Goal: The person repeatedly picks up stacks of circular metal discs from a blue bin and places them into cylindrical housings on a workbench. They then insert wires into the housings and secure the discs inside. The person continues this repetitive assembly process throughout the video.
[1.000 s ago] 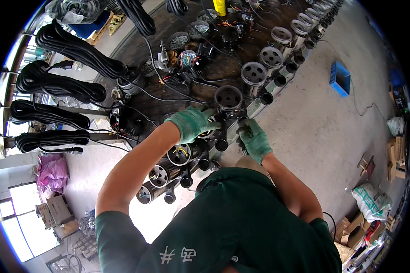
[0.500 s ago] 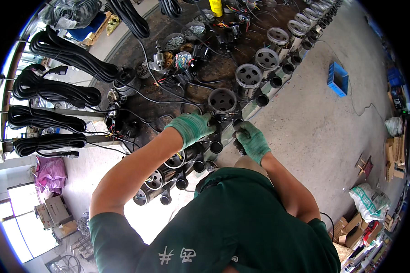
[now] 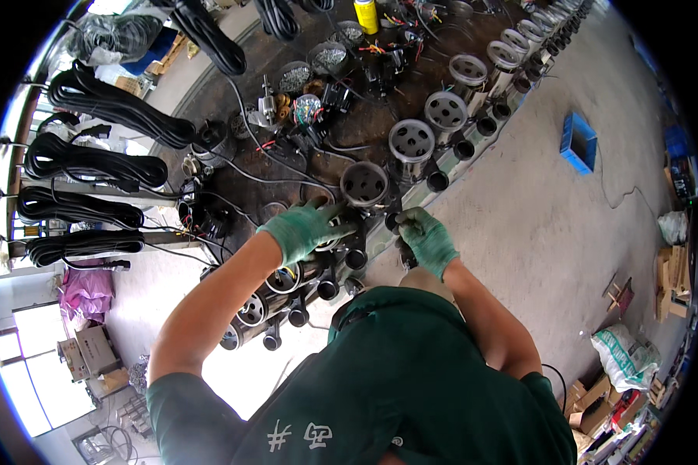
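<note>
A row of round metal housings with black side tubes runs along the table edge. My left hand [image 3: 306, 232], in a green glove, lies over the row just near-left of a housing with a holed, cup-like top [image 3: 364, 184]. Its fingers are apart, and a housing lies partly hidden beneath them. My right hand [image 3: 428, 242], gloved alike, has its fingers curled round the end of a black side tube [image 3: 393, 222] beside that housing. More housings [image 3: 252, 310] continue to the near left, and another housing [image 3: 412, 140] stands farther along the row.
Coiled black cables [image 3: 97, 163] hang at the left. Bowls of screws [image 3: 295, 77], a yellow can [image 3: 366, 17] and wired motor parts [image 3: 310, 112] sit on the dark table [image 3: 248, 174]. A blue crate [image 3: 578, 143] lies on the floor to the right.
The row of housings has slid a little toward the near left along the table edge. My left hand has moved left and its fingers have spread; my right hand has shifted slightly with the tube.
</note>
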